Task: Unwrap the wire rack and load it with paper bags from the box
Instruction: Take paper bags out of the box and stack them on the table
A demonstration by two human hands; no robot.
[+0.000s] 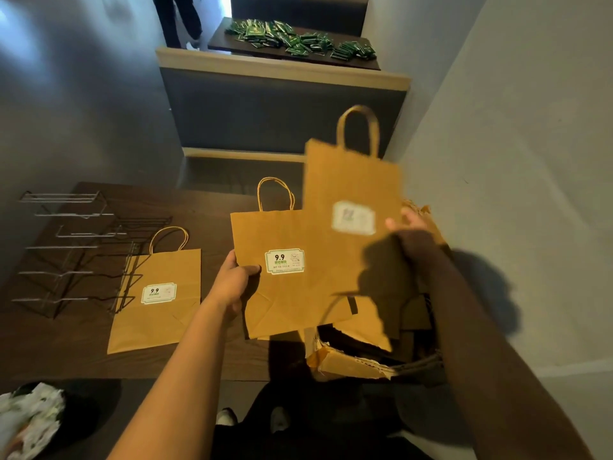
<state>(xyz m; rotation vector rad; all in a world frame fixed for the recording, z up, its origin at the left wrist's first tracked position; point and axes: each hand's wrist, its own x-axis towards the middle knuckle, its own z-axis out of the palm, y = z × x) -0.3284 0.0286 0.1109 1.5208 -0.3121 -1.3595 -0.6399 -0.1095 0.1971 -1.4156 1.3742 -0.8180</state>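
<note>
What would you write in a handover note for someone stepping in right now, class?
Left hand holds a bag by its left edge.
Right hand lifts another bag above the box.
Rack lies unwrapped on the table, left; one bag rests against it, whether slotted in is unclear.
Done: unwrapping, first bags out.
Left: load both held bags, then any more from the box.
</note>
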